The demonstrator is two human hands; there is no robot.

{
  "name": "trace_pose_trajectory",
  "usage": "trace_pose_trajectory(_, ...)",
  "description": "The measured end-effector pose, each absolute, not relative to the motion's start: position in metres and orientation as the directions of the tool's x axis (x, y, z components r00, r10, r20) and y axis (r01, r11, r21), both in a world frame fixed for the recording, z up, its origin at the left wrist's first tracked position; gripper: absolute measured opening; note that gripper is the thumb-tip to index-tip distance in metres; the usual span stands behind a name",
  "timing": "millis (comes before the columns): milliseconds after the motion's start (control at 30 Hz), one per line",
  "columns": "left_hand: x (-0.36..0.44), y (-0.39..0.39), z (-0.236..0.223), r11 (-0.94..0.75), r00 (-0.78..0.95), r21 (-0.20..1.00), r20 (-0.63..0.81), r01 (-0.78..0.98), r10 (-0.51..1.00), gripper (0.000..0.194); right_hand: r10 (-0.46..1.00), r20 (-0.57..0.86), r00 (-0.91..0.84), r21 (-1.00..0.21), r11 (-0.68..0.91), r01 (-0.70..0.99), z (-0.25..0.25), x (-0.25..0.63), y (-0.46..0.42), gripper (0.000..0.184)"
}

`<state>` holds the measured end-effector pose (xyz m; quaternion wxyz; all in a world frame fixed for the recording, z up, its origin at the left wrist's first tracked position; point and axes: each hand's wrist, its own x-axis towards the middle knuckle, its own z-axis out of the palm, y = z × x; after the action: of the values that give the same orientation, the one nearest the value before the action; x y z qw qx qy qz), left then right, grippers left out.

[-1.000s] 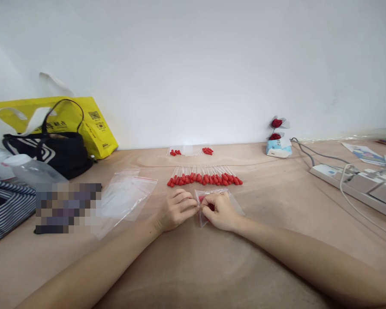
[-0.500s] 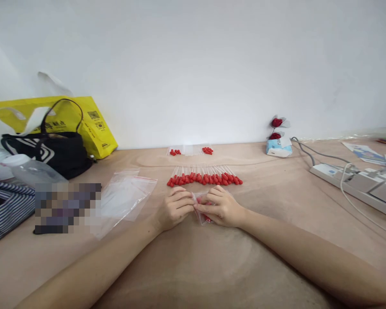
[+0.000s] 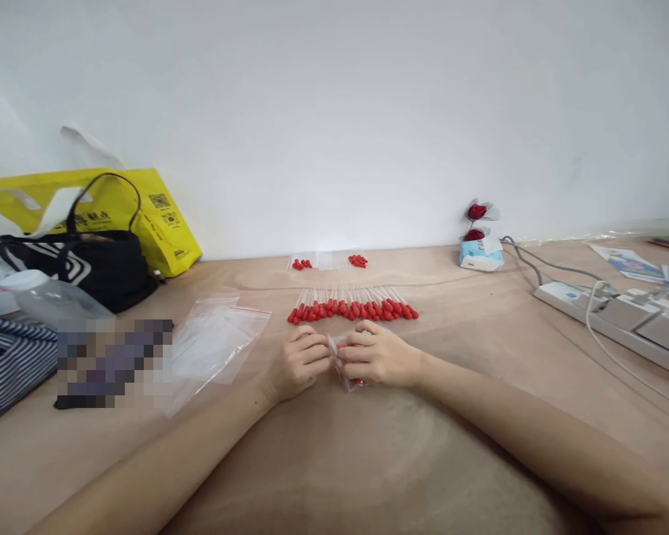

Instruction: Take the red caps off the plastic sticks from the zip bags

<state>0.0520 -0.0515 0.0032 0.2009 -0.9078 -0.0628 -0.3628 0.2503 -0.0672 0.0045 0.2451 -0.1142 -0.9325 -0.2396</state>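
At centre, left grip (image 3: 302,362) and right grip (image 3: 380,358) pinch one clear pouch (image 3: 346,382) (yellow bag (image 3: 181,241): QR codes (image 3: 159,201))

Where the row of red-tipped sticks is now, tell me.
In the head view, the row lies at the centre of the table, just beyond the left hand and right hand.

Your left hand (image 3: 306,362) and right hand (image 3: 380,357) grip a clear bag (image 3: 343,371) with red contents partly visible, positioned nearer you than a row of red-tipped sticks (image 3: 352,310) lying on the table (image 3: 290,461).
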Motion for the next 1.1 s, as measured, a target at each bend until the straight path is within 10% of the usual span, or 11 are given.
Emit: trace_pose_trajectory(1100,0.058,-0.047,0.008,-0.929,0.867,-0.363,0.482,0.071,-0.122,0.029,0.041,0.583,-0.812,0.602,0.649,0.465,-0.003,0.245,-0.085,0.024)
